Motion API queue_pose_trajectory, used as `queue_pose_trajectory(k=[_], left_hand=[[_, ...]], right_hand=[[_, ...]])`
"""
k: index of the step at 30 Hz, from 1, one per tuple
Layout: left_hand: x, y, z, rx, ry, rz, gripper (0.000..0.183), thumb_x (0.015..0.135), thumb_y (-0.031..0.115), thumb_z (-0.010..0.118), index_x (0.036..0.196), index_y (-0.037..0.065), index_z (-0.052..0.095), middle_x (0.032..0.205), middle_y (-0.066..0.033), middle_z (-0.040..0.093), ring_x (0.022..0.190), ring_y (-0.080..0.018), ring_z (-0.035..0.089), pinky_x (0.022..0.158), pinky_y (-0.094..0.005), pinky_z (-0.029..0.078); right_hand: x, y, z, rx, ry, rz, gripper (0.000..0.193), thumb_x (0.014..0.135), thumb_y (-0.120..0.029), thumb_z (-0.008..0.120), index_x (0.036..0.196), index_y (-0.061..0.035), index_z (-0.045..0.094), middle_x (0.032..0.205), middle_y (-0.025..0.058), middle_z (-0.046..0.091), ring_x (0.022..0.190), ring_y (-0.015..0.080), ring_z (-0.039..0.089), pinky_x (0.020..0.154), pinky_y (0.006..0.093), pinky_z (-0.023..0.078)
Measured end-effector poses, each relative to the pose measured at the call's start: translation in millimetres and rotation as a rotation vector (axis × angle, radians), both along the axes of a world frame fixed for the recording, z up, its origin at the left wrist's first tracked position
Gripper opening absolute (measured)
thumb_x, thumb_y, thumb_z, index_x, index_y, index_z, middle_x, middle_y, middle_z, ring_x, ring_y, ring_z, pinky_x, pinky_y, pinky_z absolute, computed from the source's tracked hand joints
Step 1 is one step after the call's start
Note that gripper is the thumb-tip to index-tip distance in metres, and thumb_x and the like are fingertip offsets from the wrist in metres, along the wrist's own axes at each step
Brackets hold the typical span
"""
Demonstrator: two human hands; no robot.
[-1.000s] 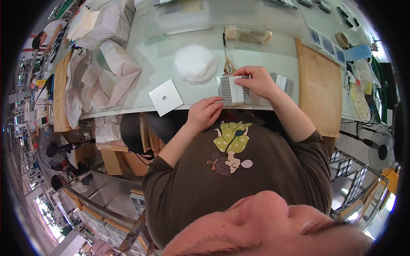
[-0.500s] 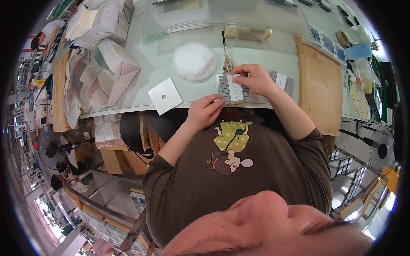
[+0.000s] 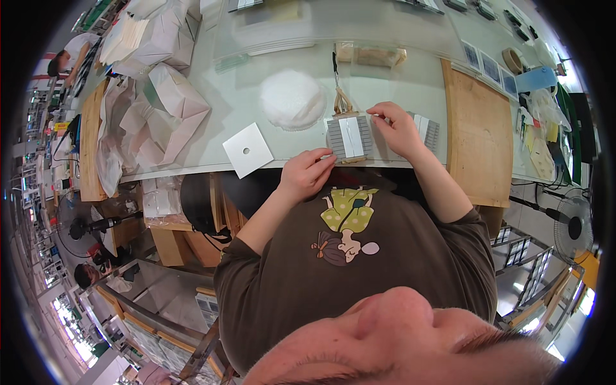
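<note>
In front of me at the table's near edge lies a square grey panel (image 3: 337,140) with thin stripes and a white band down its middle. My left hand (image 3: 307,172) has its fingers pressed together at the panel's lower left edge. At the upper right corner is my right hand (image 3: 396,131), thumb and forefinger drawn together; whatever may be between them is too small to make out. A similar striped panel (image 3: 431,132) lies partly behind my right hand. Just beyond the first panel stands a brush-like tool (image 3: 343,101) with pale strands and a dark handle.
Left of the panels are a round white pad (image 3: 292,99) and a white square card (image 3: 248,150) with a hole. Crumpled white wrapping (image 3: 168,96) lies farther left. A wooden board (image 3: 480,128) borders the right. A clear raised sheet (image 3: 333,29) spans the back.
My right hand has moved off the panel's white band to the right, toward its upper right corner, uncovering the band. My left hand stays at the lower left edge.
</note>
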State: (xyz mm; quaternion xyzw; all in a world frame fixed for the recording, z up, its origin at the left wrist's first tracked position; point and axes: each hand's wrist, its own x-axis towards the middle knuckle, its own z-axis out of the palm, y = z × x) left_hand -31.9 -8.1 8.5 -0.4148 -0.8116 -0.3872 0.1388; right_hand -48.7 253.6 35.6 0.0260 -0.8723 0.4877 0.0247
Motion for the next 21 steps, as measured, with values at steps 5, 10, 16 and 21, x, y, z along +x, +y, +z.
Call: queue_pose_trajectory(k=[5, 10, 16, 21], left_hand=[[-0.5, 0.6, 0.5, -0.006, 0.016, -0.001, 0.024, 0.073, 0.003, 0.072, 0.095, 0.007, 0.067, 0.099, -0.007, 0.065, 0.069, -0.0201, 0.063, 0.057, -0.0293, 0.051], [-0.9, 0.3, 0.7, -0.012, 0.016, 0.001, 0.024, 0.072, 0.003, 0.072, 0.095, 0.007, 0.067, 0.098, -0.0067, 0.065, 0.067, -0.0196, 0.062, 0.056, -0.029, 0.05], [-0.8, 0.0, 0.7, -0.019, 0.01, 0.0, 0.025, 0.072, 0.003, 0.073, 0.095, 0.008, 0.067, 0.098, -0.0063, 0.064, 0.067, -0.0195, 0.062, 0.056, -0.0288, 0.05], [-0.8, 0.7, 1.1, -0.003, 0.02, 0.0, 0.024, 0.072, 0.003, 0.072, 0.095, 0.007, 0.067, 0.098, -0.0067, 0.064, 0.067, -0.0196, 0.062, 0.056, -0.0291, 0.05]], right_hand=[[0.0, 0.0, -9.1, 0.035, 0.047, 0.046, 0.017, 0.087, -0.005, 0.056, 0.102, -0.0006, 0.064, 0.102, 0.0083, 0.061, 0.081, 0.0161, 0.056, 0.071, 0.0265, 0.044], [0.2, -2.9, -6.3, 0.097, 0.078, 0.049, 0.017, 0.087, -0.004, 0.056, 0.101, -0.0003, 0.064, 0.102, 0.0101, 0.061, 0.087, 0.021, 0.058, 0.076, 0.0289, 0.046], [-0.2, -3.8, -6.1, 0.091, 0.073, 0.051, 0.016, 0.087, -0.005, 0.057, 0.1, -0.0002, 0.065, 0.099, 0.0109, 0.063, 0.091, 0.0231, 0.058, 0.079, 0.0309, 0.046], [-0.1, -4.0, -5.4, 0.115, 0.079, 0.05, 0.016, 0.086, -0.005, 0.057, 0.1, 0.0, 0.065, 0.098, 0.0111, 0.064, 0.093, 0.0246, 0.058, 0.08, 0.032, 0.047]])
